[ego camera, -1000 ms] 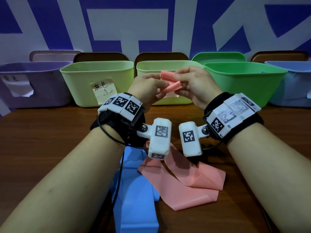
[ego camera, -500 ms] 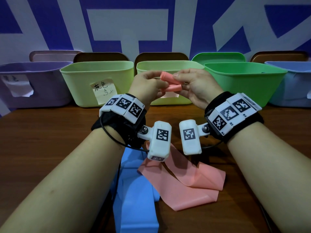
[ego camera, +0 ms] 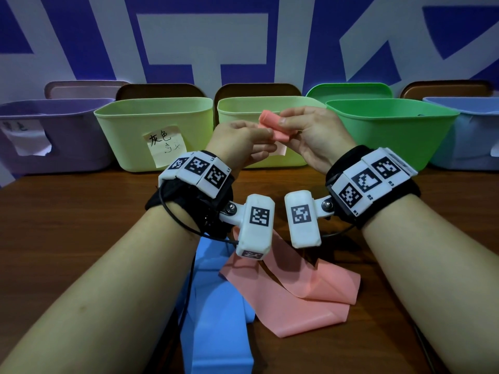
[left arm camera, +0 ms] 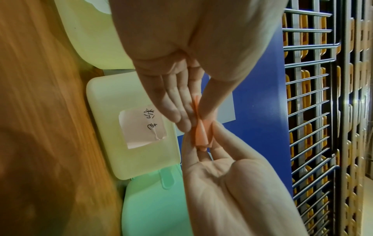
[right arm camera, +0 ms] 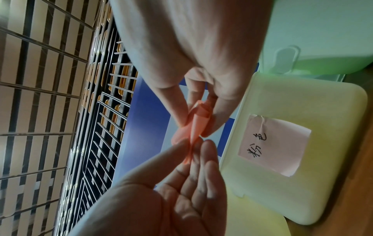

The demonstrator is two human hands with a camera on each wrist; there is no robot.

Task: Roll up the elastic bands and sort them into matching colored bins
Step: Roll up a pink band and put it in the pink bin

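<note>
A pink elastic band's rolled end (ego camera: 272, 125) is held up in front of the middle yellow-green bin (ego camera: 297, 103). My left hand (ego camera: 266, 143) pinches its left part and my right hand (ego camera: 286, 129) pinches its right part. The left wrist view shows the pink roll (left arm camera: 200, 135) between my left hand (left arm camera: 195, 119) and the right hand's fingertips (left arm camera: 217, 143). In the right wrist view my right hand (right arm camera: 198, 123) grips the roll (right arm camera: 200, 117). A loose stretch of pink band (ego camera: 299, 295) lies folded on the table below my wrists, over a blue band (ego camera: 216, 314).
A row of bins lines the back of the wooden table (ego camera: 75, 217): purple (ego camera: 59, 141), yellow-green with a note (ego camera: 151, 122), the middle one with a pink note (left arm camera: 141, 129), green (ego camera: 391, 130), light blue (ego camera: 469, 136). Lids lean on the wall behind.
Both hands stay in place and have turned the pink roll between their fingertips; the right wrist has rotated a little. The bands on the table have not moved.
</note>
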